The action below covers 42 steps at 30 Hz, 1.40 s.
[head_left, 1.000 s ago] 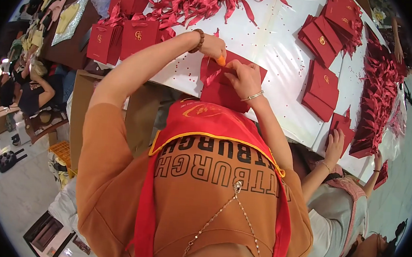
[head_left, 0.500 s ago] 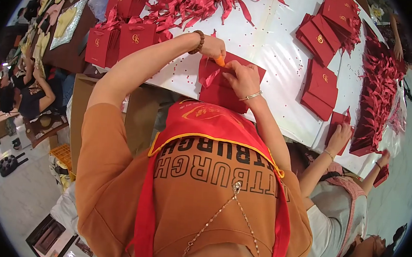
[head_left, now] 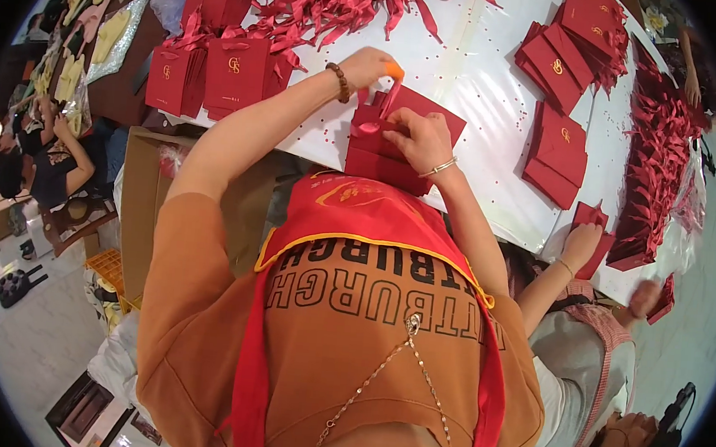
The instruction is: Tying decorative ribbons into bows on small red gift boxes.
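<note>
Left hand (head_left: 371, 65) grasped a ribbon (head_left: 392, 98) over the red bag (head_left: 378, 167), right hand (head_left: 424, 141) touched the bag, exact hold unclear, ribbon pile (head_left: 340, 5) lay beyond the bag.

Big white-topped table (head_left: 488, 79), pretty packed tbh. Heap of shiny red ribbons (head_left: 331, 10) on the far side, gold-emblem red paper bags (head_left: 234, 74) left, stacked flat red rectangular bags (head_left: 555, 158) right, then a long red ribbon-topped row (head_left: 654, 174). Another ribboned red paper bag (head_left: 379, 165) lies by the near edge.
</note>
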Tool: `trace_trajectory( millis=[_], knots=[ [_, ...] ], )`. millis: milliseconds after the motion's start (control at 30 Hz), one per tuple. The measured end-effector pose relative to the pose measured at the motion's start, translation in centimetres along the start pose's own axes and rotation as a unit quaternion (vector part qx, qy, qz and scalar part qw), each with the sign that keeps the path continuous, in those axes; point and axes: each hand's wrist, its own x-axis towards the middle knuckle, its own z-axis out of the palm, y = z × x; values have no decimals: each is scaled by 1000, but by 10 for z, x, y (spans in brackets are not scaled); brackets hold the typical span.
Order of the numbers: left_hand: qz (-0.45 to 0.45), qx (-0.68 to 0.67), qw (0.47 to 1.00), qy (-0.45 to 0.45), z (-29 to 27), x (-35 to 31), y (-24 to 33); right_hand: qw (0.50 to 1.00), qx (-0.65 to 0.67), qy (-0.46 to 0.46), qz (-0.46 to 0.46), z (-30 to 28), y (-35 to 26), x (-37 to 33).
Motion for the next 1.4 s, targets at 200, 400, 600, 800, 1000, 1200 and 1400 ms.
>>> trace_trajectory(
  millis=[200,400,600,800,1000,1200,1400],
  knots=[
    [-59,269,932,234,-28,15,-34,997,23,17,73,9,16,10],
    [-74,378,891,240,-6,11,-54,997,-17,61,55,12,27,13],
    [60,302,909,283,-4,-14,-65,993,-1,16,117,13,35,17],
    [66,335,898,280,0,-23,-77,984,38,-37,170,13,45,27],
    [128,85,981,122,21,-49,3,974,70,-74,203,1,34,30],
    [196,196,952,132,31,-40,-20,977,-203,6,66,-24,20,5],
    [183,225,946,144,40,-39,-12,974,95,4,206,-22,46,-15]
  ],
)
